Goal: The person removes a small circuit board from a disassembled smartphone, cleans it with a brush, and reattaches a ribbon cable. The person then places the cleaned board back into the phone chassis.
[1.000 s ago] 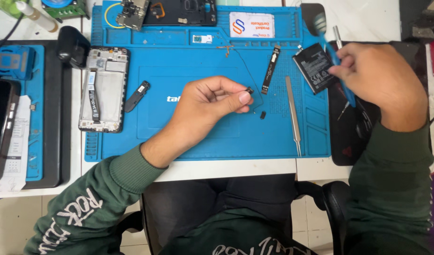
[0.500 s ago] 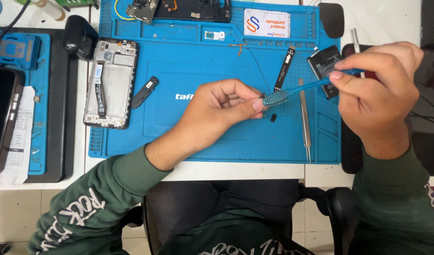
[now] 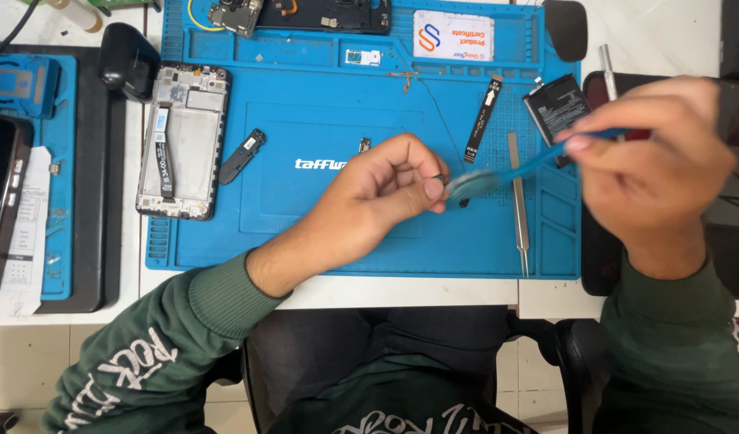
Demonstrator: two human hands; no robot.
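I see my left hand (image 3: 385, 189) at the centre of the frame, over the blue mat (image 3: 305, 233), its thumb and fingertips pinched shut on a small dark part (image 3: 439, 178) that is too tiny to make out; my right hand (image 3: 655, 173), right of centre, is closed around the handle of a blue brush (image 3: 506, 170), blurred, whose bristle end meets the small part at the left fingertips; just below the brush head a small dark speck (image 3: 463, 203) lies on the mat; metal tweezers (image 3: 518, 201) lie upright just right of it; a black flex strip (image 3: 483, 118) and a black battery (image 3: 556, 108) sit above, toward the upper right; a stripped phone frame (image 3: 183, 141) lies at the mat's left edge, a small black module (image 3: 242, 156) beside it; the counter (image 3: 434, 293) shows white below the mat.
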